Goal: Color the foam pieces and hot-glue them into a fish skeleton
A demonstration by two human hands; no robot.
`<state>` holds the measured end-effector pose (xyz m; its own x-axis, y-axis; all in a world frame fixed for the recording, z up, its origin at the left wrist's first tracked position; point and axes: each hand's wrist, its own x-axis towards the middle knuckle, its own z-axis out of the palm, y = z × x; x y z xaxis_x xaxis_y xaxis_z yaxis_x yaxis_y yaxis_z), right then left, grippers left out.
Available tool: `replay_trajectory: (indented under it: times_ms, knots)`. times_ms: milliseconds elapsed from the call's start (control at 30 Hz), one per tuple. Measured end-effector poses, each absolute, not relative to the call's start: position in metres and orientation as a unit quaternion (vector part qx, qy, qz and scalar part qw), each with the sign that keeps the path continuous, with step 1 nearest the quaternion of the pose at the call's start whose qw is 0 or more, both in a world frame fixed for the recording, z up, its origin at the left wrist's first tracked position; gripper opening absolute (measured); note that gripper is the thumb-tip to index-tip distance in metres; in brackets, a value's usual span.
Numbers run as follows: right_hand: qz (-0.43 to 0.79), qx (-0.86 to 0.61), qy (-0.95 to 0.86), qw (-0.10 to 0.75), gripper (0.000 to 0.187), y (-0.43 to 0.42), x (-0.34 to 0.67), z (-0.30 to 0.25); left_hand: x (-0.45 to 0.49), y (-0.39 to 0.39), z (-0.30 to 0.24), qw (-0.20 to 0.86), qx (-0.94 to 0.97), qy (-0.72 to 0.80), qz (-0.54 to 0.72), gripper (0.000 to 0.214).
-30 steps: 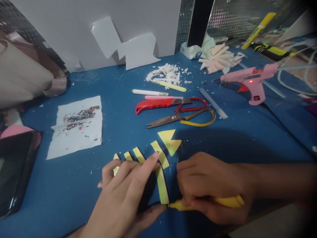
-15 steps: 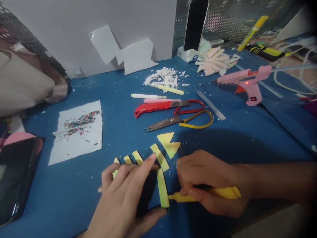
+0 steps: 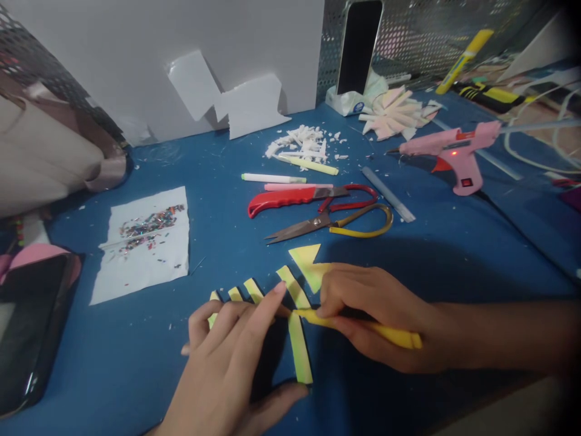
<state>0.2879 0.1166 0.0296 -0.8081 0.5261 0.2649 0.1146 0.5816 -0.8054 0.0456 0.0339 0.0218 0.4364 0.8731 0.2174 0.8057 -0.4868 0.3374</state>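
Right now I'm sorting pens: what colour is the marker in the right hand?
The marker is yellow, in the head view.

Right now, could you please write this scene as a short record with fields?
Left hand: spread over yellow-green strips
Right hand: gripping a yellow marker, tip at the nearest strip's upper end
Beyond the hands: scissors
Far right: pink glue gun, red light lit
Left side: white paper bearing small colourful bits

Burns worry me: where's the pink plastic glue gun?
The glue gun lies at the head view's upper right, beyond the right hand, its nozzle near the pale fanned strips.
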Motion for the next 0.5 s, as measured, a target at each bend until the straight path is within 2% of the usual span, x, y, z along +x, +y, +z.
replay_trajectory:
  times_ms: [500]
  knots:
    - [0.431,-0.174,-0.852,0.238,0.010,0.1173,0.2876,0.0317,0.0455,0.0329,0.0197,0.099,0.832,0.508,0.198,0.076]
